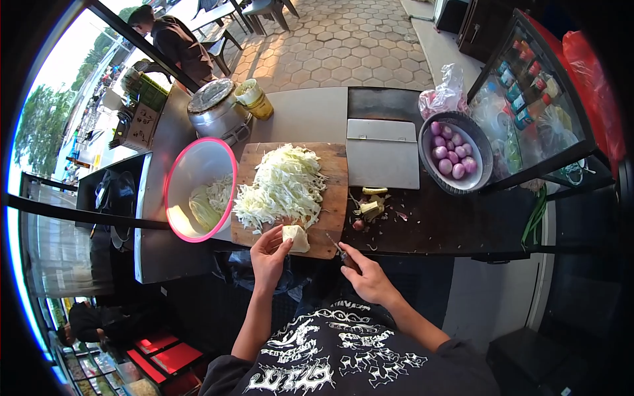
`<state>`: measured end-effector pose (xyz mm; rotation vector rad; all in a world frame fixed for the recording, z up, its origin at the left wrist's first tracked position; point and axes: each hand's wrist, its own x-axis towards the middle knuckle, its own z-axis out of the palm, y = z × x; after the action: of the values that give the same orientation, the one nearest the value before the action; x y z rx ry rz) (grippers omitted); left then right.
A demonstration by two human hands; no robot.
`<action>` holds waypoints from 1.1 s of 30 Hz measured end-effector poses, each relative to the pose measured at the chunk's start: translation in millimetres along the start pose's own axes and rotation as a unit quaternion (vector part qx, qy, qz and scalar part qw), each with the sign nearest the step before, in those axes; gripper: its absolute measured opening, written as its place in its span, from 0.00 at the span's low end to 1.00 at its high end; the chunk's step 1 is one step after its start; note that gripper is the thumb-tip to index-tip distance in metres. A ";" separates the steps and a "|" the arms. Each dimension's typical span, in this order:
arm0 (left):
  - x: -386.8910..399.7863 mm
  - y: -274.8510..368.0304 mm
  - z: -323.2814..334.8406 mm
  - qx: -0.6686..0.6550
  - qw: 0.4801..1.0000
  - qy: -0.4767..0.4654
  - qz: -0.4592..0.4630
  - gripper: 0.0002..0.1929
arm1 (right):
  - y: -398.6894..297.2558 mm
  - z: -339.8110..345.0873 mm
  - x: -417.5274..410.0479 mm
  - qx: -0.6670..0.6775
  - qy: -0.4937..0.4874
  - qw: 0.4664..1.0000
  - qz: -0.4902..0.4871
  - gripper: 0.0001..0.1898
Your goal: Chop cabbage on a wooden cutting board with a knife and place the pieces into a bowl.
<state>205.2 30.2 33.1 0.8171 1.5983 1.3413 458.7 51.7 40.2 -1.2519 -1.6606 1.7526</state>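
My left hand (270, 255) grips a pale chunk of cabbage (296, 238) at the near edge of a wooden cutting board (334, 198). A knife (344, 254) is in my right hand (369, 277), its blade angled up and left over the board's near right corner, apart from the chunk. Behind the chunk, a big heap of shredded cabbage (285, 183) covers much of the board. Left of it stands a white basin with a pink rim (171, 198). Inside the basin lie a cabbage piece (205, 210) and more shreds.
Cabbage core scraps (371, 208) lie right of the board, before a metal lid (384, 153). Peeled shallots (453, 153) fill a dark basket (488, 173) beside a glass display case (540, 99). A metal pot (213, 116) and a yellowish container (260, 106) stand behind. A person (178, 44) is beyond the counter.
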 end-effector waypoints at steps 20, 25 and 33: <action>-9.0 18.8 4.9 0.205 0.966 -0.068 0.144 0.27 | -10.3 17.8 -8.3 0.038 0.036 0.999 -0.016 0.30; -0.5 31.2 -6.2 0.282 0.929 -0.123 0.207 0.27 | -17.9 16.3 -13.2 0.036 0.034 0.999 -0.003 0.30; -4.9 7.7 1.0 0.326 0.892 -0.063 0.308 0.25 | -14.5 31.1 -20.5 0.009 0.030 0.999 -0.011 0.28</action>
<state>207.8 27.8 41.7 1.9080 1.7759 1.1013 439.7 20.6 56.6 -1.2624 -1.6151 1.6961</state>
